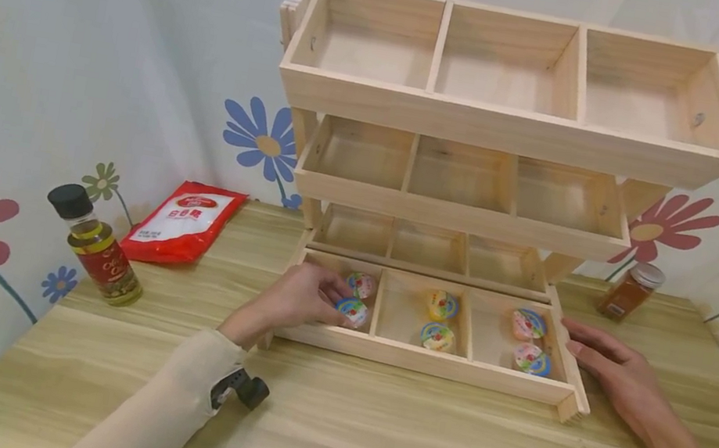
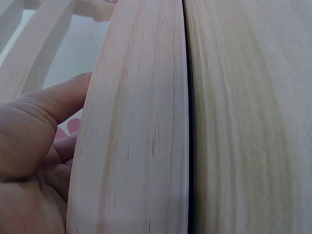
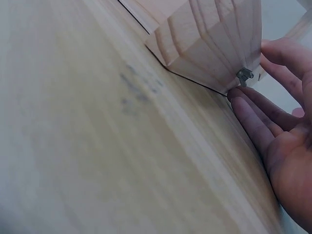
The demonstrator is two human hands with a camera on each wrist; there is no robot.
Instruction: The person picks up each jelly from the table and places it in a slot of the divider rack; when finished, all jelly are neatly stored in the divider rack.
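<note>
My left hand (image 1: pixel 308 296) reaches over the front wall of the lowest tray's left compartment. Its thumb and fingers are around the nearer jelly cup (image 1: pixel 352 313), whose lid is blue and white. A second jelly cup (image 1: pixel 361 284) sits just behind it. In the left wrist view the tray's front board (image 2: pixel 131 122) hides the fingertips and cup. My right hand (image 1: pixel 619 378) rests its extended fingers against the right side of the wooden shelf (image 1: pixel 435 371). The right wrist view shows those fingers (image 3: pixel 253 114) by the shelf's lower corner, near a metal fastener (image 3: pixel 244 75).
Two yellowish jelly cups (image 1: pixel 437 338) lie in the middle compartment, two pink ones (image 1: pixel 530 325) in the right. Three tiers with dividers rise behind. An oil bottle (image 1: pixel 104 257) and red-white bag (image 1: pixel 184 222) are at left; a spice jar (image 1: pixel 631 292) stands behind the right hand.
</note>
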